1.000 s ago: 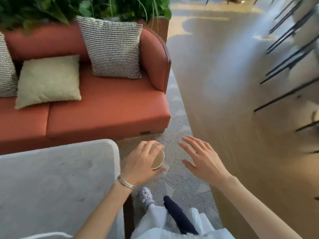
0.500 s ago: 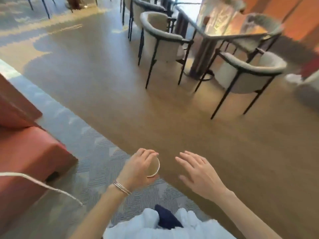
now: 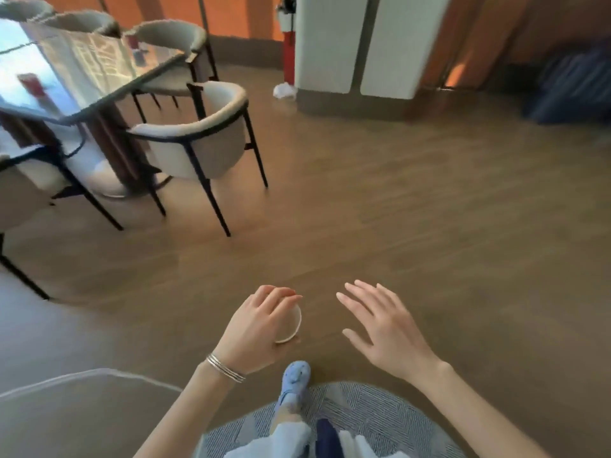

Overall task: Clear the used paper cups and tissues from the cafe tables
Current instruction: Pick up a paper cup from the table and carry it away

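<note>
My left hand (image 3: 256, 335) is wrapped around a paper cup (image 3: 291, 325), which lies on its side in my grip with its white rim facing right. My right hand (image 3: 385, 328) hovers beside it, fingers spread and holding nothing. Both hands are over the wooden floor in front of me. A crumpled white tissue or bag (image 3: 284, 90) lies on the floor far ahead by a white pillar. On the glass table (image 3: 99, 81) at the upper left stand red cups (image 3: 31, 85), blurred.
Padded chairs with black legs (image 3: 198, 143) surround the glass table at the left. A white pillar (image 3: 325, 44) and a red extinguisher (image 3: 289, 51) stand at the back. A grey table edge (image 3: 82, 378) sits at the lower left. My blue shoe (image 3: 296, 378) steps off a patterned rug (image 3: 380, 414).
My view has swung right, away from the orange sofa and white table toward the glass table and pillar. Both hands keep the same pose, the left still holding the cup.
</note>
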Tool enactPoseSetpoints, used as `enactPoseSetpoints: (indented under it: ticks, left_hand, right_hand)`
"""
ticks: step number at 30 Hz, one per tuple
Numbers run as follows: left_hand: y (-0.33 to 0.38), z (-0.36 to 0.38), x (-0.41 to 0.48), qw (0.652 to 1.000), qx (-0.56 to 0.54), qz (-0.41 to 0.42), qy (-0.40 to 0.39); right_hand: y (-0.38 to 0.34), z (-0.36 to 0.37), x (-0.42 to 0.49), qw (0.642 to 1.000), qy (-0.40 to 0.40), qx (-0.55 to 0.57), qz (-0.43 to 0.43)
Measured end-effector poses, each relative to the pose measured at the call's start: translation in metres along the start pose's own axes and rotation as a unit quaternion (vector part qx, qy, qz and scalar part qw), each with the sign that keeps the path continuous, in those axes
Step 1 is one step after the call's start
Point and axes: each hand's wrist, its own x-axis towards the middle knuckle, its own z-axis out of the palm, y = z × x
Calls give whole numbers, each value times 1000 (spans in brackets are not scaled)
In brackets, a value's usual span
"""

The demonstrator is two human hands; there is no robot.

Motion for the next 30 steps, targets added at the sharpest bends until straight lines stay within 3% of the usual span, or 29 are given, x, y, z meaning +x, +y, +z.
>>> enactPoseSetpoints:
  ticks: [10, 18, 30]
  left_hand:
    - [-14, 67, 200, 982, -45, 166, -76]
    - [-31, 70, 385, 974, -36, 212, -76]
    - [-32, 138, 558, 970, -49, 209, -118]
  right_hand:
    - [130, 16, 17, 978, -32, -29, 206]
    - [258, -26, 98, 966, -7, -54, 254]
    - [413, -16, 175, 956, 32, -39, 288]
